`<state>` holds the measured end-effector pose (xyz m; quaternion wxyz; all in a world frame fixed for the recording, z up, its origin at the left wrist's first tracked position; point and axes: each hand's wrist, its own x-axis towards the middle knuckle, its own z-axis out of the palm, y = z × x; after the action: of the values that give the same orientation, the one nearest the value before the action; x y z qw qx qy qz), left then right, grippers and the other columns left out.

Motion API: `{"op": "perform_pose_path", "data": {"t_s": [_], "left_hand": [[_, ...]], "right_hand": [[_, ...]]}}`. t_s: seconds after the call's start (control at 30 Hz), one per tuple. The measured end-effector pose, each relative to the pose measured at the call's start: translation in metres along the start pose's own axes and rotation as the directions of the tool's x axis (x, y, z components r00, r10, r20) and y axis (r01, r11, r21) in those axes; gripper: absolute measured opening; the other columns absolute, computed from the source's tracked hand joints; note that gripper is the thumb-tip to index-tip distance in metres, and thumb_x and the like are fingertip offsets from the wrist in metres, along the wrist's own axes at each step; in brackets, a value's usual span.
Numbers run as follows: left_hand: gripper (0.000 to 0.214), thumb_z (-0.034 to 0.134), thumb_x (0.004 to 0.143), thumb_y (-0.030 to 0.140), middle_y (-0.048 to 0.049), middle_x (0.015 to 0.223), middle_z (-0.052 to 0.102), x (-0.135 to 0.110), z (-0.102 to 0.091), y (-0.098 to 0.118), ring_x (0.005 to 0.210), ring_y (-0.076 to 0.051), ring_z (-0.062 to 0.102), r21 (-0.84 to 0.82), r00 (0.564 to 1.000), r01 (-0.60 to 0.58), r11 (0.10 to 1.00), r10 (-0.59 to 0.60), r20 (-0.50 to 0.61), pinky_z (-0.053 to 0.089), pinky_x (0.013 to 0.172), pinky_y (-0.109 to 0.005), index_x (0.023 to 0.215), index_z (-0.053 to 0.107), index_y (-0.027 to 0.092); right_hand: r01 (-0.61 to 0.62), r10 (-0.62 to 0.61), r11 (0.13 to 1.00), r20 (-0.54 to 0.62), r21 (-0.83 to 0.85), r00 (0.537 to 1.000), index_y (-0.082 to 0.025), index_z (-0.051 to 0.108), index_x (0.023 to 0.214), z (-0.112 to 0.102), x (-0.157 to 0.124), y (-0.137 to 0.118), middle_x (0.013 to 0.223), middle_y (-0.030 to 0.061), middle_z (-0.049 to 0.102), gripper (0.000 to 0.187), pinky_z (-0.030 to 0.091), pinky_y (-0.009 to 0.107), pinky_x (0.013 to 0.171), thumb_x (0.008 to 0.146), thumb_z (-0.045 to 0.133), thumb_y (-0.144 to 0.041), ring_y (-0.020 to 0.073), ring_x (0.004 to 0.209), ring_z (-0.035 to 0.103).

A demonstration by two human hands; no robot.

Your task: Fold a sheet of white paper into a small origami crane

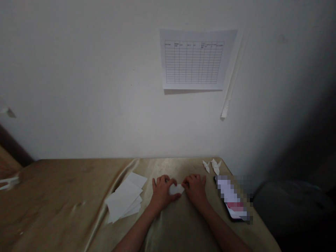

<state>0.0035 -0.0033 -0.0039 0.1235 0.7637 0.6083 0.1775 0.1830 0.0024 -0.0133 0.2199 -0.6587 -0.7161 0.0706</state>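
A small folded piece of white paper (176, 189) lies on the cloth-covered table between my two hands. My left hand (163, 191) curls around its left side, with thumb and index finger on the paper. At its right tip, the fingers of my right hand (194, 188) are bent together and pinch the edge. Left of my hands, several white paper sheets (124, 197) are fanned out in a loose pile. Two small folded paper figures, one narrower (206, 166) and one wider (216, 166), rest near the table's back right corner.
A phone (232, 201), its screen partly pixelated, lies right of my right forearm. The gold-brown tablecloth (65, 206) has a raised crease left of centre. Behind the table, a printed grid sheet (194, 63) hangs on the wall. A white object (9, 182) sits at the far left.
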Motion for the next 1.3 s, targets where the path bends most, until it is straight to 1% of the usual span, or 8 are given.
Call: {"op": "perform_pose_path", "data": {"t_s": [0.13, 0.27, 0.33, 0.5, 0.7, 0.93, 1.17, 1.3], "left_hand": [[0.041, 0.083, 0.067, 0.049, -0.0027, 0.128, 0.055, -0.001, -0.003, 0.002, 0.129, -0.032, 0.045, -0.015, 1.000, -0.012, 1.000, 0.013, 0.026, 0.007, 0.116, -0.068, 0.107, 0.072, 0.045], [0.022, 0.075, 0.078, 0.048, -0.0021, 0.129, 0.056, 0.000, -0.003, 0.004, 0.129, -0.031, 0.046, -0.026, 1.000, -0.004, 1.000, 0.005, 0.018, 0.008, 0.116, -0.069, 0.099, 0.076, 0.043], [0.018, 0.072, 0.081, 0.047, -0.0019, 0.130, 0.056, 0.000, -0.003, 0.005, 0.129, -0.030, 0.046, -0.021, 1.000, -0.002, 1.000, 0.002, 0.011, 0.009, 0.116, -0.069, 0.098, 0.076, 0.042], [0.027, 0.078, 0.075, 0.046, -0.0019, 0.133, 0.055, 0.002, -0.003, 0.006, 0.132, -0.032, 0.044, -0.002, 1.000, 0.002, 1.000, -0.002, 0.019, 0.008, 0.115, -0.071, 0.102, 0.074, 0.042], [0.037, 0.082, 0.069, 0.047, -0.0025, 0.141, 0.052, 0.002, -0.006, 0.004, 0.138, -0.034, 0.039, -0.014, 0.997, -0.001, 1.000, 0.002, 0.078, 0.007, 0.115, -0.073, 0.104, 0.073, 0.043], [0.037, 0.081, 0.070, 0.048, -0.0013, 0.145, 0.050, 0.001, -0.001, -0.001, 0.140, -0.034, 0.037, -0.009, 0.998, -0.013, 1.000, 0.014, 0.061, 0.005, 0.115, -0.072, 0.105, 0.072, 0.043], [0.041, 0.080, 0.071, 0.045, -0.0021, 0.144, 0.051, -0.001, -0.001, 0.000, 0.139, -0.034, 0.038, 0.007, 0.998, -0.042, 0.999, 0.042, 0.036, 0.004, 0.115, -0.073, 0.111, 0.070, 0.044], [0.044, 0.079, 0.072, 0.045, -0.0022, 0.144, 0.051, -0.002, -0.002, 0.001, 0.139, -0.035, 0.038, 0.013, 0.998, -0.052, 0.999, 0.051, 0.037, 0.004, 0.114, -0.074, 0.115, 0.068, 0.047]], "right_hand": [[0.007, -0.007, 0.999, 0.000, -0.034, 1.000, -0.027, 0.071, 0.092, -0.001, 0.000, -0.001, 0.110, 0.0052, 0.071, 0.011, 0.005, 0.064, 0.113, 0.091, 0.061, -0.030, 0.0294, 0.118, 0.049], [0.015, -0.015, 1.000, -0.009, -0.026, 1.000, -0.027, 0.071, 0.091, -0.002, 0.001, -0.001, 0.109, 0.0053, 0.071, 0.012, 0.003, 0.065, 0.113, 0.091, 0.059, -0.029, 0.0296, 0.118, 0.049], [0.020, -0.021, 1.000, -0.017, -0.011, 1.000, -0.027, 0.071, 0.090, -0.001, 0.001, -0.001, 0.108, 0.0048, 0.071, 0.012, 0.002, 0.065, 0.113, 0.092, 0.059, -0.028, 0.0296, 0.118, 0.049], [0.025, -0.025, 1.000, -0.021, -0.004, 0.999, -0.027, 0.071, 0.091, -0.001, 0.000, -0.001, 0.108, 0.0054, 0.071, 0.011, 0.002, 0.064, 0.113, 0.091, 0.060, -0.029, 0.0297, 0.118, 0.049], [0.028, -0.028, 1.000, -0.005, -0.004, 1.000, -0.029, 0.071, 0.097, -0.002, -0.001, 0.002, 0.112, 0.0043, 0.069, 0.012, 0.008, 0.060, 0.114, 0.091, 0.061, -0.032, 0.0282, 0.120, 0.048], [0.068, -0.068, 0.998, 0.023, 0.019, 0.997, -0.030, 0.071, 0.101, -0.008, -0.004, 0.008, 0.114, 0.0041, 0.067, 0.018, 0.009, 0.057, 0.116, 0.088, 0.064, -0.041, 0.0282, 0.121, 0.049], [0.147, -0.149, 0.988, 0.032, 0.056, 0.988, -0.029, 0.071, 0.104, -0.014, -0.008, 0.013, 0.113, 0.0032, 0.066, 0.025, -0.002, 0.056, 0.119, 0.082, 0.070, -0.041, 0.0275, 0.121, 0.050], [0.142, -0.145, 0.988, 0.047, 0.068, 0.988, -0.030, 0.071, 0.106, -0.012, -0.007, 0.014, 0.115, 0.0037, 0.066, 0.023, 0.004, 0.054, 0.119, 0.085, 0.067, -0.040, 0.0265, 0.121, 0.051]]}}
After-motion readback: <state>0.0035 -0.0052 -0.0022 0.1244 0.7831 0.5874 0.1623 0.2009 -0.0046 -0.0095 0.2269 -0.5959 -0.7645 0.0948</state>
